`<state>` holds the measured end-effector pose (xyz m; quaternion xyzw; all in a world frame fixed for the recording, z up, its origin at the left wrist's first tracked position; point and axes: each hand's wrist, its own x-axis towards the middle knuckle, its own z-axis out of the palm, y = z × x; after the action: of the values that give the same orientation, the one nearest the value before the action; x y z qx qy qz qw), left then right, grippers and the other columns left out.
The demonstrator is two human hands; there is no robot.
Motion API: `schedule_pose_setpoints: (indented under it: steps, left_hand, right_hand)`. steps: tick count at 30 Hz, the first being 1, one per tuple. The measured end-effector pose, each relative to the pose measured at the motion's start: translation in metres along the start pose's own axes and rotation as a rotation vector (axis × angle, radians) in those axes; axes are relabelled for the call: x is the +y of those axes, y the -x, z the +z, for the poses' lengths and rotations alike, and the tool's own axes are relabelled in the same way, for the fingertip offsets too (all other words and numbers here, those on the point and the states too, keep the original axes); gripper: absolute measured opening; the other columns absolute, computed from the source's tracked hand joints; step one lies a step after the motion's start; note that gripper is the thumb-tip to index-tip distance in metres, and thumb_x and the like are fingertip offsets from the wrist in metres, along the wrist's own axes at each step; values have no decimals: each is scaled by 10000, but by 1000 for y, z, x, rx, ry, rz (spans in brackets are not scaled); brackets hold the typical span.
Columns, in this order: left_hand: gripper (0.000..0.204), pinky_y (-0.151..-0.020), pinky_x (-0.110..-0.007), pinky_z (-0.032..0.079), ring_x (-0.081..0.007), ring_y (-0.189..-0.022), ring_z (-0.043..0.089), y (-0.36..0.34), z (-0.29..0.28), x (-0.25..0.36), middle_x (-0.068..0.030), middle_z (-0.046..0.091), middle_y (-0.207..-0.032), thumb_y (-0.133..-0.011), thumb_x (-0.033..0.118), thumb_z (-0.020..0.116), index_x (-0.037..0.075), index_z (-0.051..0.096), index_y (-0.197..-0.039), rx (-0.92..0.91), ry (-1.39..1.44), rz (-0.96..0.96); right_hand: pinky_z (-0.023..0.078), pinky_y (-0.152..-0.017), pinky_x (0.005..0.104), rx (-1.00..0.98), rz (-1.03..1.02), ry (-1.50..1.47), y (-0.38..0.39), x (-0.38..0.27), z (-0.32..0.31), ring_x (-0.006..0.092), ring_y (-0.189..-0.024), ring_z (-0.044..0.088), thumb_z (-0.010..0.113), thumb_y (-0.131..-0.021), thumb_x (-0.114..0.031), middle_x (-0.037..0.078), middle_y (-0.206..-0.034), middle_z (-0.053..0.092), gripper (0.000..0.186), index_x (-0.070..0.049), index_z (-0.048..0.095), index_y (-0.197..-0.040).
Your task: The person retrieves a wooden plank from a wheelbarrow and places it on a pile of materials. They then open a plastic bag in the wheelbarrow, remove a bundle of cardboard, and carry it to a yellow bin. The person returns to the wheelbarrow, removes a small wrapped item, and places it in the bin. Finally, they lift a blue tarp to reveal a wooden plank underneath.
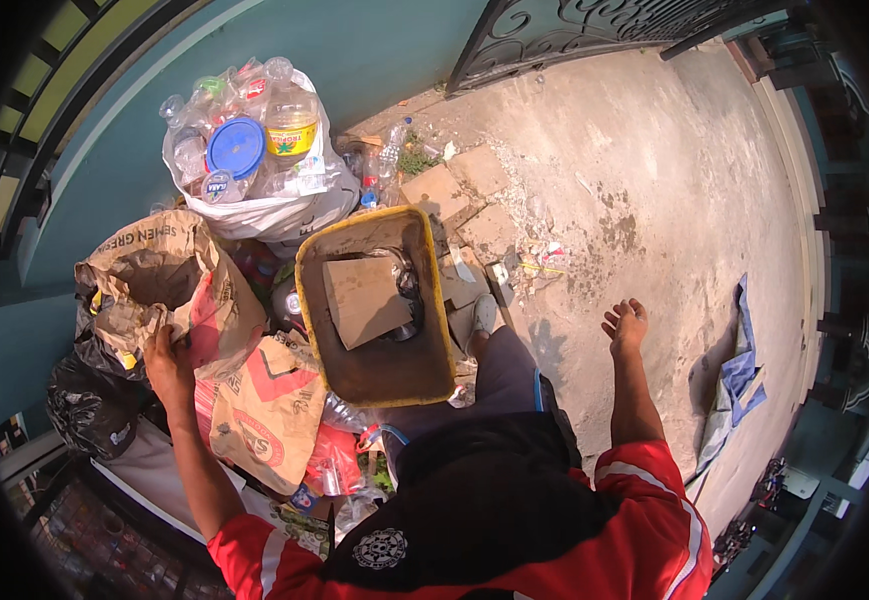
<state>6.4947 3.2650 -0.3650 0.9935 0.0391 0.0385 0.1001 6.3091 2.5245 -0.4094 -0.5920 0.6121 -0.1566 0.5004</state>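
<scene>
My left hand (166,350) grips the crumpled rim of a brown paper sack (209,280) at the left, which stands open with more crumpled paper inside. A flattened brown sack (259,420) lies below it, beside black plastic bags (89,405). A worn yellow-rimmed tub (438,330) at the centre holds a flat cardboard piece (362,298) and some dark material. My right hand (626,322) hangs over the concrete at the right, fingers apart and curved, holding nothing.
A white sack (294,210) of plastic bottles stands against the teal wall (374,50). Broken tiles (469,220) and litter lie beside the tub near my foot (484,315). A blue-grey sheet (739,385) lies at the right, and a metal gate (554,40) stands behind.
</scene>
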Motion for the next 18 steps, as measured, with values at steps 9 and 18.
schedule_pose_setpoints:
  steps: [9,18]
  left_hand:
    - [525,-1009,-453,368,-387,-1220,443,49,15,136,-202,459,-1334,-835,223,656,59,488,-1304,74,-213,-87]
    - [548,-1014,-461,363,-396,-1218,442,74,22,321,-213,457,-1325,-836,268,647,37,477,-1303,-79,-198,-57]
  right_hand:
    - [517,-617,340,-233,-12,143,-160,4,-34,212,-785,633,592,-894,-219,122,-1046,596,610,-95,304,-1417]
    - [487,-533,314,-181,236,200,-286,9,-177,196,-687,607,609,-868,-242,137,-970,600,693,-99,255,-1446]
